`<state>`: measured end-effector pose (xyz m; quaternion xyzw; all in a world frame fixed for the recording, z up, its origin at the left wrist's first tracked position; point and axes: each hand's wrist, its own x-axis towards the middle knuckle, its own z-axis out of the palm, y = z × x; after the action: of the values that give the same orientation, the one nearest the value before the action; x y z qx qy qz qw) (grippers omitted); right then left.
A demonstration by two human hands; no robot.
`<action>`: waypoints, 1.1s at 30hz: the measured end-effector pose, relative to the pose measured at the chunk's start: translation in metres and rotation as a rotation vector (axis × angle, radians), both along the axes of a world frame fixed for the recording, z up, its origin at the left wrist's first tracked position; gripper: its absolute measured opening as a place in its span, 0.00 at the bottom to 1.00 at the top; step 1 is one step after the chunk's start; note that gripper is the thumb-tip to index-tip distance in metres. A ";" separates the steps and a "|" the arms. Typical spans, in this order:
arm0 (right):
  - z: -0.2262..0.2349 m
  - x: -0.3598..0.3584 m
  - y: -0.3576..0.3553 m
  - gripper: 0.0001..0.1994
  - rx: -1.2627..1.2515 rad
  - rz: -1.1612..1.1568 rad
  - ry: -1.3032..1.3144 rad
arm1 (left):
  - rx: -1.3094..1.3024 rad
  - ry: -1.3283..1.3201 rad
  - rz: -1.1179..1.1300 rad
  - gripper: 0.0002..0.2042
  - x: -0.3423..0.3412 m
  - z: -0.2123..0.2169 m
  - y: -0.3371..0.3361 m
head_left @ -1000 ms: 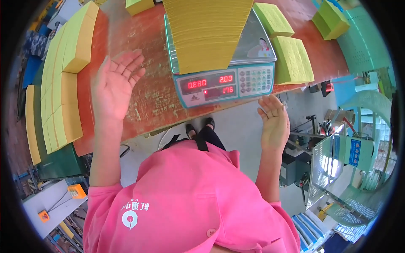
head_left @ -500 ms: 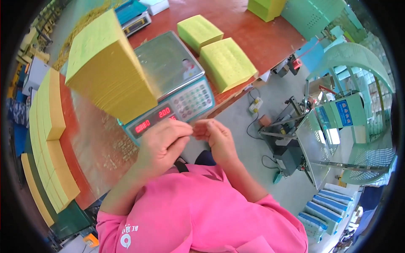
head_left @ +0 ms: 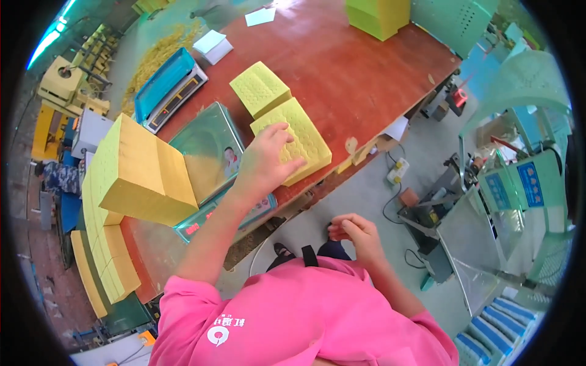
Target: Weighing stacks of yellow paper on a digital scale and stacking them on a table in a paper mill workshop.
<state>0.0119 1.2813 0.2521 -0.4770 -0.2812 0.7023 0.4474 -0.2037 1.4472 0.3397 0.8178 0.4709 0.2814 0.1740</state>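
My left hand (head_left: 267,157) reaches over the nearer of two yellow paper stacks (head_left: 308,146), thumb and fingers spread. I cannot tell whether the fingertips touch it. The second yellow stack (head_left: 260,89) lies just behind. My right hand (head_left: 360,236) hangs in front of my body, right of the table edge, its fingers loosely bent and holding nothing visible. Left of my left forearm is a digital scale (head_left: 210,146) with a metal pan and red-lit display. A tall yellow paper stack (head_left: 146,174) stands at the scale's left side and hides part of it.
More yellow stacks (head_left: 107,244) line the table's left edge. Behind the scale are a blue-topped second scale (head_left: 168,91) and a white block of paper (head_left: 213,47). Another yellow stack (head_left: 377,17) is on the far red table (head_left: 342,67). A green machine (head_left: 519,183) stands at right.
My hands were close together before the scale's display. Now they have parted: the left moved forward over the nearer small stack, the right drew back to the right. The view has shifted.
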 end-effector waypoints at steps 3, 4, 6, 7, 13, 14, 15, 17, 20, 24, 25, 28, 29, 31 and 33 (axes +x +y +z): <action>0.000 0.026 0.017 0.12 -0.030 -0.007 0.035 | -0.032 0.268 -0.031 0.24 0.008 -0.005 -0.004; 0.001 0.031 0.025 0.12 -0.034 -0.002 0.050 | -0.028 0.332 -0.019 0.25 0.012 -0.008 -0.006; 0.002 0.039 0.041 0.11 0.027 0.016 0.017 | -0.028 0.407 -0.006 0.27 0.016 -0.013 -0.008; 0.005 0.042 0.049 0.11 0.023 0.018 0.028 | -0.030 0.386 0.014 0.27 0.015 -0.014 -0.009; 0.006 0.044 0.075 0.11 0.082 0.063 0.107 | -0.093 0.366 0.043 0.27 0.018 -0.007 -0.009; 0.005 0.042 0.077 0.11 0.090 0.079 0.123 | -0.098 0.366 0.044 0.26 0.018 -0.007 -0.009; 0.004 0.041 0.079 0.11 0.097 0.094 0.138 | -0.103 0.374 0.040 0.26 0.017 -0.006 -0.008; 0.000 0.041 0.080 0.11 0.099 0.101 0.122 | -0.140 0.331 0.031 0.27 0.013 -0.005 -0.006; -0.016 0.044 0.081 0.11 0.087 0.116 0.106 | -0.106 0.098 0.203 0.26 -0.010 -0.004 0.022; -0.032 0.046 0.083 0.10 0.024 0.108 0.067 | -0.259 -0.081 0.580 0.26 -0.017 -0.013 0.059; -0.041 0.047 0.082 0.11 0.022 0.097 0.063 | -0.267 -0.077 0.574 0.26 -0.014 -0.019 0.060; -0.056 0.047 0.089 0.14 0.030 0.043 0.026 | -0.367 0.207 0.551 0.27 -0.012 -0.039 0.063; -0.060 0.046 0.091 0.14 0.024 0.034 0.028 | -0.390 0.100 0.552 0.28 -0.018 -0.045 0.064; -0.066 0.044 0.096 0.20 0.014 -0.048 0.073 | -0.407 -0.063 0.490 0.29 -0.016 -0.050 0.064; -0.065 0.046 0.098 0.24 -0.009 -0.068 0.131 | -0.467 -0.076 0.432 0.28 0.004 -0.049 0.059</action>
<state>0.0582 1.3789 0.1867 -0.4412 -0.2317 0.7176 0.4864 -0.2001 1.5057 0.2902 0.6258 0.6787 0.2263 0.3107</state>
